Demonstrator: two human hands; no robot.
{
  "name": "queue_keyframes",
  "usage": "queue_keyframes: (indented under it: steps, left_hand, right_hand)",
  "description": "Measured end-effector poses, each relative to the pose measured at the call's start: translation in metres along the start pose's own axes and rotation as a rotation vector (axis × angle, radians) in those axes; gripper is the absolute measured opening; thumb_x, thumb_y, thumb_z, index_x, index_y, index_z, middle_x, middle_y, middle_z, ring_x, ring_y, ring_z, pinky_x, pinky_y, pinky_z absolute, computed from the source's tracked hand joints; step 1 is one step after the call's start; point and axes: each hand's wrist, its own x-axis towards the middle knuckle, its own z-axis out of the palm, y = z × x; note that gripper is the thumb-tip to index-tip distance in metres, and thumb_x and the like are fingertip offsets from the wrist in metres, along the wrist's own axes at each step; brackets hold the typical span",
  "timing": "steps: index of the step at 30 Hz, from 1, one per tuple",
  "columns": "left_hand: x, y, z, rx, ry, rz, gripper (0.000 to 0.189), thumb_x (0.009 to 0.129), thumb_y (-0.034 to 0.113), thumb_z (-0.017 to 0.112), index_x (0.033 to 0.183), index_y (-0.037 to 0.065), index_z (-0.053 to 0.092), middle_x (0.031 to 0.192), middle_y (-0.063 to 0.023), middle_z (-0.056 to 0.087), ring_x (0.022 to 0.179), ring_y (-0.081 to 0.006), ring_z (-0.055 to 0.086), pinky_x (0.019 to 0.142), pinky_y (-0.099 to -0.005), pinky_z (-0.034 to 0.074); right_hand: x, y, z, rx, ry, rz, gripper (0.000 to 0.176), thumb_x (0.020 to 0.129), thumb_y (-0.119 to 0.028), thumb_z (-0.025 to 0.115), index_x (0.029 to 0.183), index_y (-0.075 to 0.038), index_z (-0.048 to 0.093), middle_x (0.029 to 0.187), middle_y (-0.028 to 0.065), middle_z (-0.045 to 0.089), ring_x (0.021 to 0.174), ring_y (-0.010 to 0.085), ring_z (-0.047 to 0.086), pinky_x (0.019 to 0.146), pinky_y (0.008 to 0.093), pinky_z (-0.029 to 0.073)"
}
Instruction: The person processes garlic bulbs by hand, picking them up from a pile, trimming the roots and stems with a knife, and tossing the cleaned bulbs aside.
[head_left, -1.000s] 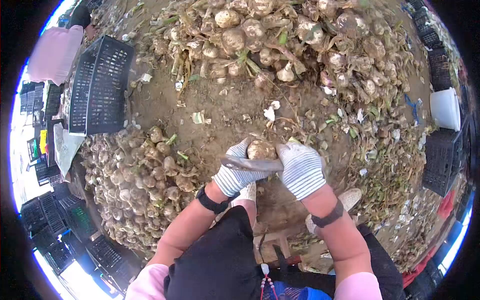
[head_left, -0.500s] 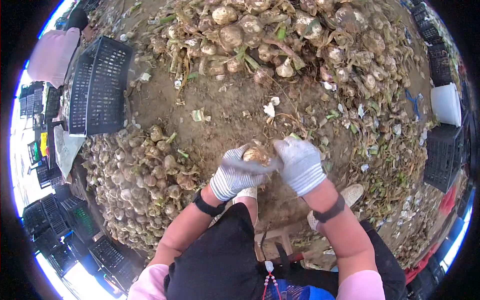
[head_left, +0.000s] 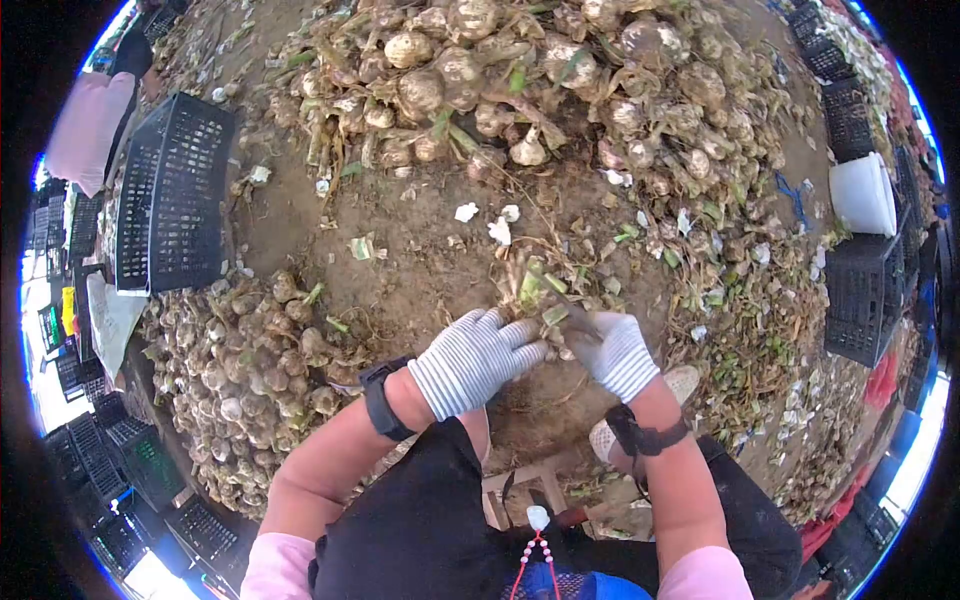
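My left hand (head_left: 478, 362), in a striped white glove, is closed around a garlic bulb that its fingers mostly hide. From this grip a leafy stem (head_left: 532, 285), pale green and dry brown, points away from me. Close on the right, my gloved right hand (head_left: 618, 358) grips a knife. Its dark, blurred blade (head_left: 575, 318) lies against the stem, just beyond my left fingertips; the handle is covered by the glove. White garlic scraps (head_left: 499, 230) are on the soil beyond both hands.
A large heap of untrimmed garlic (head_left: 460, 80) lies ahead. Trimmed bulbs (head_left: 235, 365) are piled at left beside a black crate (head_left: 175, 195). Stem and leaf waste (head_left: 745, 330) covers the right, near a white bucket (head_left: 862, 195). Another person's pink sleeve (head_left: 92, 130) shows far left.
The bulb has turned from facing up between my hands to being under my left fingers, stem outward. The blade has moved from across the bulb to the stem.
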Motion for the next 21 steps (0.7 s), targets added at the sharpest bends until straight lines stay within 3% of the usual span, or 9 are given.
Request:
queue_keyframes:
  steps: [5,6,7,10,13,16,18,20,21]
  left_hand:
    - [-0.007,0.007,-0.005,0.156,0.016,0.258,0.033,0.073,0.014,0.057,0.106,0.018,0.060,0.109,-0.0050,0.057,0.085,-0.0263,0.058,0.068,-0.0346,0.050]
    - [-0.013,0.004,-0.010,0.146,0.092,0.280,0.032,0.071,0.014,0.058,0.103,0.018,0.061,0.107,-0.0047,0.058,0.085,-0.0256,0.058,0.068,-0.0337,0.050]
    - [-0.019,-0.003,-0.014,0.145,0.172,0.301,0.031,0.070,0.014,0.060,0.100,0.018,0.061,0.105,-0.0044,0.058,0.085,-0.0249,0.059,0.068,-0.0328,0.049]
    - [-0.079,-0.022,-0.030,0.019,0.330,-0.278,0.029,0.065,0.004,0.063,0.092,0.013,0.061,0.095,-0.0066,0.062,0.088,-0.0280,0.058,0.077,-0.0421,0.047]
    - [-0.192,-0.064,-0.054,0.164,0.452,-1.419,0.044,0.075,0.011,0.073,0.115,0.005,0.056,0.105,-0.0090,0.061,0.094,-0.0224,0.059,0.087,-0.0362,0.052]
    - [-0.201,-0.042,-0.081,0.991,0.595,-1.787,0.053,0.075,0.004,0.071,0.124,0.006,0.051,0.109,-0.0120,0.060,0.096,-0.0237,0.060,0.090,-0.0347,0.052]
    - [-0.138,-0.024,-0.092,0.322,0.749,-1.507,0.061,0.074,0.006,0.072,0.130,0.007,0.047,0.118,-0.0146,0.058,0.104,-0.0256,0.059,0.092,-0.0354,0.050]
    - [-0.096,-0.054,-0.059,0.084,0.570,-1.024,0.061,0.071,0.010,0.074,0.127,0.008,0.049,0.130,-0.0161,0.051,0.115,-0.0266,0.054,0.094,-0.0360,0.048]
    - [-0.052,-0.066,-0.055,0.234,0.382,-0.885,0.060,0.070,0.012,0.073,0.125,0.009,0.050,0.131,-0.0145,0.051,0.117,-0.0284,0.053,0.096,-0.0374,0.046]
  right_hand:
    - [0.024,0.011,0.004,0.076,-0.169,-0.049,0.017,0.076,-0.018,0.062,0.085,-0.005,0.067,0.071,0.0179,0.063,0.064,0.0341,0.060,0.059,0.0369,0.050]
    - [0.023,0.045,0.010,-0.365,-0.159,-0.012,0.016,0.076,-0.014,0.062,0.087,-0.004,0.068,0.074,0.0185,0.064,0.063,0.0315,0.060,0.060,0.0358,0.050]
    - [0.009,0.060,0.011,-0.352,-0.051,0.033,0.014,0.075,-0.010,0.065,0.087,-0.003,0.068,0.075,0.0174,0.065,0.061,0.0242,0.059,0.061,0.0339,0.050]
    - [-0.018,0.077,0.014,0.051,0.047,0.277,0.016,0.074,-0.008,0.067,0.088,0.002,0.067,0.075,0.0150,0.067,0.063,0.0179,0.058,0.063,0.0324,0.049]
    - [-0.012,0.064,0.009,0.356,0.121,0.383,0.023,0.077,-0.012,0.068,0.091,0.006,0.066,0.074,0.0113,0.067,0.065,0.0145,0.057,0.062,0.0310,0.049]
    - [-0.008,0.058,0.031,0.356,0.112,0.271,0.027,0.080,-0.011,0.066,0.099,0.008,0.064,0.078,0.0083,0.066,0.066,0.0093,0.056,0.061,0.0275,0.049]
    - [-0.002,0.030,0.029,0.382,0.052,0.292,0.030,0.080,-0.012,0.067,0.101,0.009,0.063,0.080,0.0092,0.066,0.067,0.0100,0.057,0.061,0.0277,0.049]
    - [0.004,0.021,0.035,0.428,0.025,0.301,0.032,0.078,-0.015,0.068,0.099,0.009,0.064,0.082,0.0120,0.068,0.068,0.0146,0.060,0.063,0.0295,0.050]
    - [0.004,0.027,0.038,0.415,0.027,0.302,0.032,0.078,-0.015,0.068,0.099,0.009,0.064,0.082,0.0120,0.068,0.068,0.0146,0.060,0.063,0.0295,0.050]
